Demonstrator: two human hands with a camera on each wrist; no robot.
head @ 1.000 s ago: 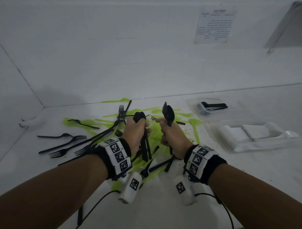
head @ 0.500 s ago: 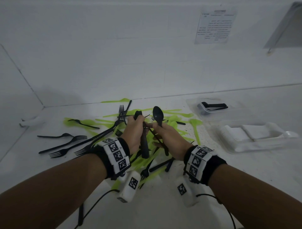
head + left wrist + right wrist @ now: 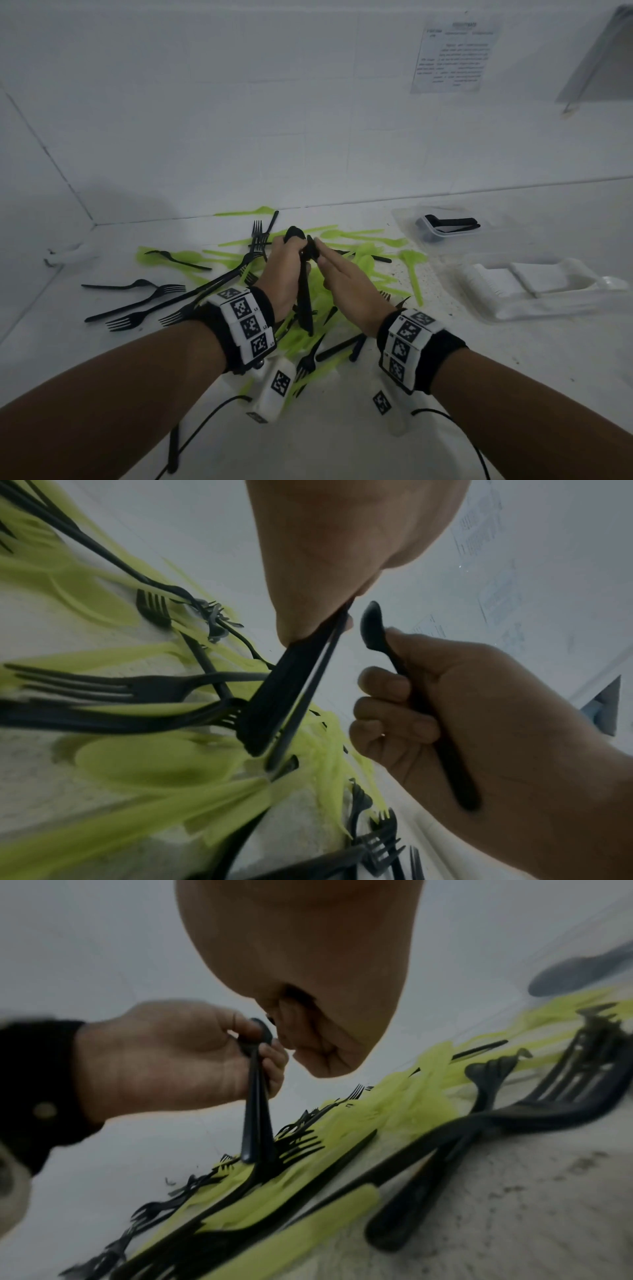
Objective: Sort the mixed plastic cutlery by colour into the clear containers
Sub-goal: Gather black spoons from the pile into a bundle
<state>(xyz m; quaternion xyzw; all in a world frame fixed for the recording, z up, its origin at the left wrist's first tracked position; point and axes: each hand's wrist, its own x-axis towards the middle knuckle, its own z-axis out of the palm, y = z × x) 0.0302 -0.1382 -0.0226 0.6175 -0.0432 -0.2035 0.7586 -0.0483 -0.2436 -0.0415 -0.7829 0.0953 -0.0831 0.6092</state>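
Head view: both forearms reach in from the near edge over the white table [image 3: 342, 428], each wrist wrapped in a black band with square printed markers [image 3: 246, 318]. Just beyond the wrists lies the mixed pile: green cutlery [image 3: 363, 260] spread across the middle of the table with black pieces crossing it, and several black forks [image 3: 147, 301] lying loose to the left. Above the pile, the left hand [image 3: 284, 270] is clenched round a bundle of black cutlery [image 3: 304, 301], handles hanging down, lower ends close over the green pieces. The right hand [image 3: 346, 287] is just beside it, fingertips meeting the top of the bundle. Left wrist view: right hand fingers curl round a single black spoon [image 3: 371, 626], bowl upward, close beside the bundle; whether they touch cannot be told. Far right, two clear containers sit on the table: the nearer one [image 3: 548, 308] holds white cutlery, the farther one [image 3: 496, 236] holds black pieces. A printed sheet [image 3: 452, 54] hangs on the far wall, text too small to read.
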